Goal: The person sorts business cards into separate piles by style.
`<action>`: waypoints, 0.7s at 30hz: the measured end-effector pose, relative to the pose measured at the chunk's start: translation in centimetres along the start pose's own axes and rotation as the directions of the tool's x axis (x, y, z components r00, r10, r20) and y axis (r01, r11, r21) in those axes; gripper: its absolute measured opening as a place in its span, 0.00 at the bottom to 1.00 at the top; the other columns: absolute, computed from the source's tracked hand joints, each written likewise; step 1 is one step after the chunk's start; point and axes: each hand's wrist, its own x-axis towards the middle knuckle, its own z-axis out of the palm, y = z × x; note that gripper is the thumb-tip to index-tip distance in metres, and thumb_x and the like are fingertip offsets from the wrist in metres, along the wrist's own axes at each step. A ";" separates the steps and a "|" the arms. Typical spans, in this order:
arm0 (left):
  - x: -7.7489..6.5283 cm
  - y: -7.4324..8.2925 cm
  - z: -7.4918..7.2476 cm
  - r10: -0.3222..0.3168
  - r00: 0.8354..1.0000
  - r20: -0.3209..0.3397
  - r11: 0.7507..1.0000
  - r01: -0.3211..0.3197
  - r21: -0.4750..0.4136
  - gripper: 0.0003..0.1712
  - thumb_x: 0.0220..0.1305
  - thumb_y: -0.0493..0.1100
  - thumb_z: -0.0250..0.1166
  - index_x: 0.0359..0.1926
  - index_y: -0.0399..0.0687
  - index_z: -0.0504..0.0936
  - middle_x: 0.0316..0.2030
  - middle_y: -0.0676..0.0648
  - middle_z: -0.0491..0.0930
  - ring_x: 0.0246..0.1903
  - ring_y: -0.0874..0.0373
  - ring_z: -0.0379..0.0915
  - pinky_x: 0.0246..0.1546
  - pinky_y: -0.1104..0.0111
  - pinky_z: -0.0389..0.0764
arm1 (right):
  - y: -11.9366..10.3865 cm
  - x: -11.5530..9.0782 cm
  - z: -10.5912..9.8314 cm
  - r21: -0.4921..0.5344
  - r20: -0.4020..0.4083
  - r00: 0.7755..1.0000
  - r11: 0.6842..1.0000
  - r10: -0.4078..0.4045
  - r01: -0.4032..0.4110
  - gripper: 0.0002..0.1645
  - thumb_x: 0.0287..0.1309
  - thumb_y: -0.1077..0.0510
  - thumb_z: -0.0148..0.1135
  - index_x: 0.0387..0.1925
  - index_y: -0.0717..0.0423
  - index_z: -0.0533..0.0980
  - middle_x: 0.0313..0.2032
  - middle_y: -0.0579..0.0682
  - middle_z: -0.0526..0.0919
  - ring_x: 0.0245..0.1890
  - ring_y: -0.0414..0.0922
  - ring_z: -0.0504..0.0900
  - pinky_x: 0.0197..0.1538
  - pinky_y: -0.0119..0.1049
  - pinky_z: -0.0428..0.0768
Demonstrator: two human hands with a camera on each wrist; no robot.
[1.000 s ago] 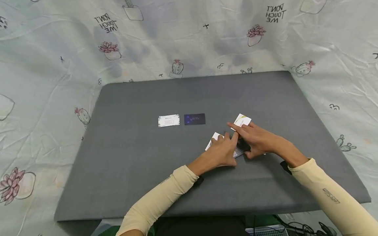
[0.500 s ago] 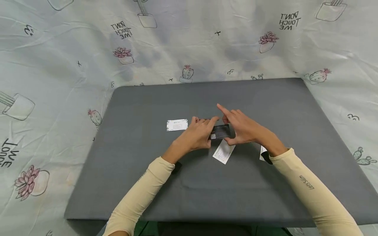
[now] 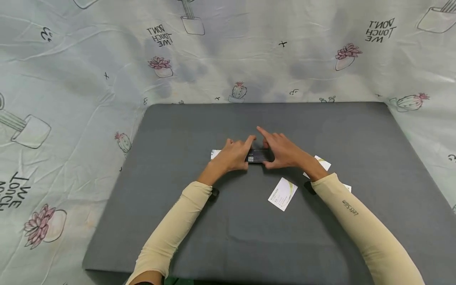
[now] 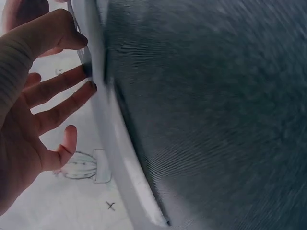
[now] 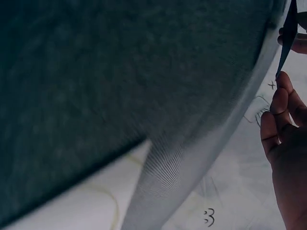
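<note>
A black business card (image 3: 261, 156) with small print and a square code is held between my two hands above the table. My left hand (image 3: 233, 155) pinches its left end, thumb at the near edge and fingers at the far edge. At its other end my right hand (image 3: 285, 151) grips it, index finger stretched out past the far edge. The right wrist view catches the card (image 5: 288, 40) nearly edge-on at the fingertips. Behind my left hand, a white card (image 3: 215, 154) shows only one corner. The dark blue card seen earlier is hidden.
A white card (image 3: 283, 194) with a green-gold accent lies askew nearer me on the grey table (image 3: 171, 221). Another white card (image 3: 322, 163) and a card corner (image 3: 348, 188) are partly covered by my right forearm. A cactus-print cloth (image 3: 210, 59) stands behind the table.
Both hands have moved left and away from me with the black card, leaving the white cards on the right uncovered. In the last half second the hands come closer to the table's left-hand cards.
</note>
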 end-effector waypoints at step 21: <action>-0.8 3.3 -0.3 -0.024 1.000 -0.009 0.999 0.024 0.032 0.54 0.62 0.56 0.73 0.81 0.50 0.54 0.65 0.45 0.81 0.62 0.46 0.78 0.58 0.43 0.76 | -0.5 -2.5 -2.6 -0.027 0.024 1.000 0.999 -0.021 0.021 0.53 0.53 0.48 0.77 0.77 0.54 0.64 0.46 0.58 0.80 0.42 0.52 0.70 0.47 0.51 0.66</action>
